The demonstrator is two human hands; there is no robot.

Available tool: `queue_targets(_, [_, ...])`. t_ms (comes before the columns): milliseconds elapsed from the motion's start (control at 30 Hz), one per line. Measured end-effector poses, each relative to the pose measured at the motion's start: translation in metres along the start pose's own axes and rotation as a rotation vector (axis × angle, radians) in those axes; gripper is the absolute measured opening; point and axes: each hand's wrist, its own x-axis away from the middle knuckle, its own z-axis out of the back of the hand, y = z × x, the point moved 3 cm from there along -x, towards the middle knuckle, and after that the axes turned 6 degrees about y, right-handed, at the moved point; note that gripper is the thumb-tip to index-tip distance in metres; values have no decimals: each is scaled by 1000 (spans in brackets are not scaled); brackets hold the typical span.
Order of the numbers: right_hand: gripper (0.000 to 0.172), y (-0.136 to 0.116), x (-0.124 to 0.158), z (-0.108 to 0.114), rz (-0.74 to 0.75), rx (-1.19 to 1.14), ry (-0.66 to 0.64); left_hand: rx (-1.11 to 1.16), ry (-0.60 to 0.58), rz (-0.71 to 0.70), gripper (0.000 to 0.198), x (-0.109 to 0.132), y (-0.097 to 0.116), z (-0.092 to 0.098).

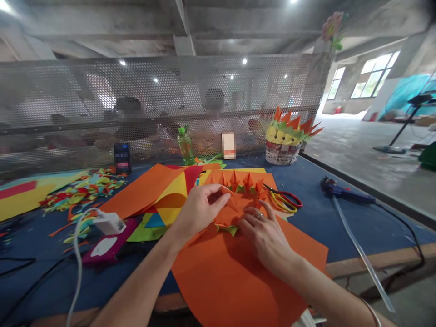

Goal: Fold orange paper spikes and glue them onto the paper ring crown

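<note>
A small folded orange paper piece [229,204] is pinched between the fingers of the left hand [199,210], just above a large orange sheet [238,277] on the counter [340,222]. The right hand [264,231] is laid flat beside it, fingers released, pressing the folded work down. The paper is judged light, thin and easily creased, best taken by its folded edges. Scissors [284,200] are seen nearby

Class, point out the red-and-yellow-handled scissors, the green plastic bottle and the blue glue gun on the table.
Red-and-yellow-handled scissors [285,200]: head view, on the handle loops.
Green plastic bottle [185,146]: head view, mid-body.
Blue glue gun [344,193]: head view, on its body.
</note>
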Motion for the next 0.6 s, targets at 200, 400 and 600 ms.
queue_targets(200, [12, -1, -3, 2, -11, -18, 73, -25, 42, 7, 21, 0, -3, -2])
queue_targets(400, [27, -11, 36, 47, -123, 30, 194, 20, 67, 42, 22, 0, -10, 0])
queue_targets(600, [29, 12, 62, 51, -519, 269, -256, 55, 104, 65, 20, 1, -4, 0])
